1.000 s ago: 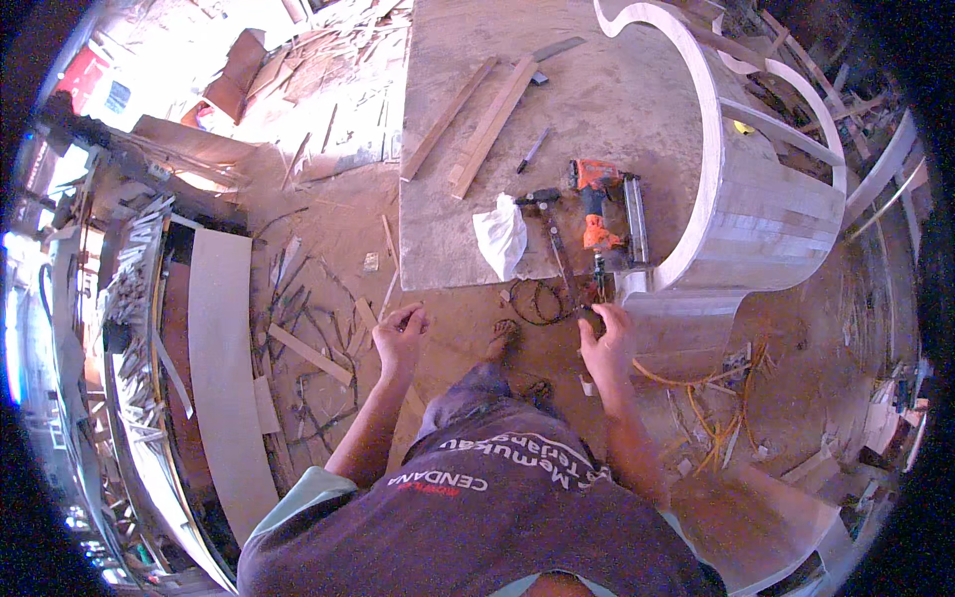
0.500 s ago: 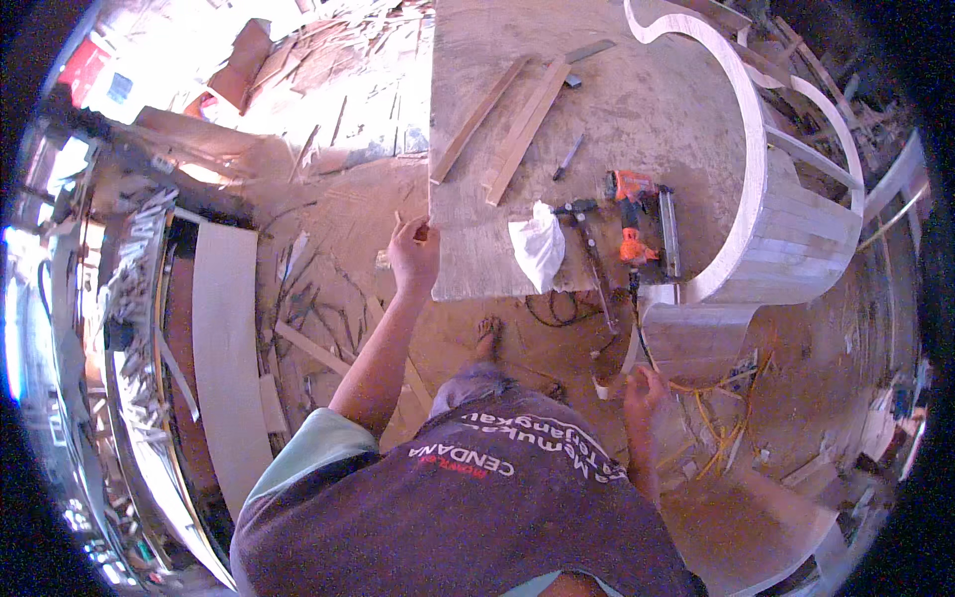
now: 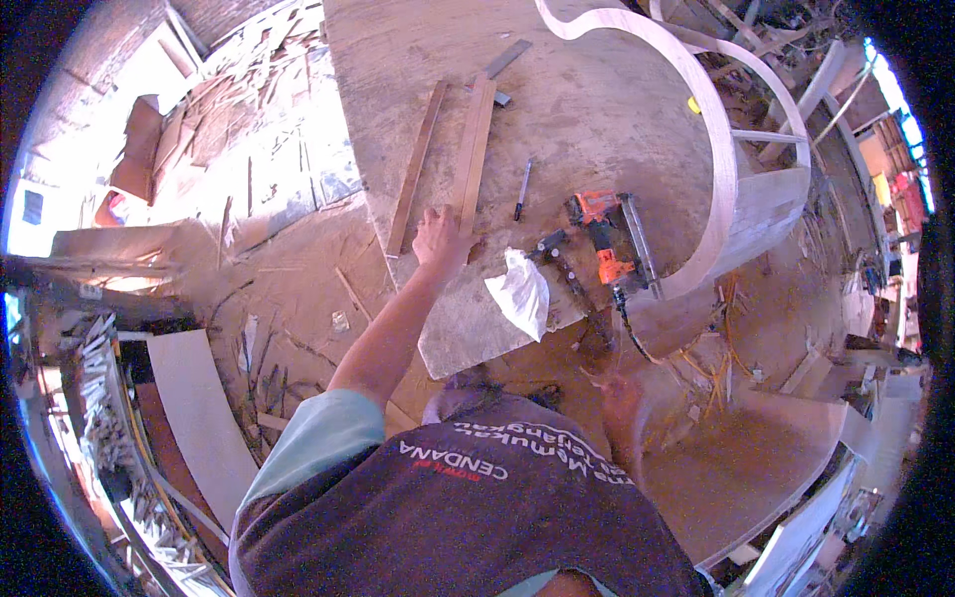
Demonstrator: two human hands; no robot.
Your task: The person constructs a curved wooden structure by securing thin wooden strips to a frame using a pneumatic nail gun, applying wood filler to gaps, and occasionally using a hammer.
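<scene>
Strip (image 3: 475, 149) now beside left hand (image 3: 441, 240)

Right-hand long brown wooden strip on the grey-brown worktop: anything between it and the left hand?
Nothing visible. The bare left hand is at the near end of the long brown wooden strip; contact is unclear. The crumpled white cloth-like bundle and slim dark pen lie off to the right, neither in between.

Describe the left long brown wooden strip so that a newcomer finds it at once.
On the large, flat, grey-brown work surface, find the bare left hand. The straight brown wooden strip lies just left of it, nearest the surface's left edge. It is slimmer than the brown wooden board on its right.
</scene>
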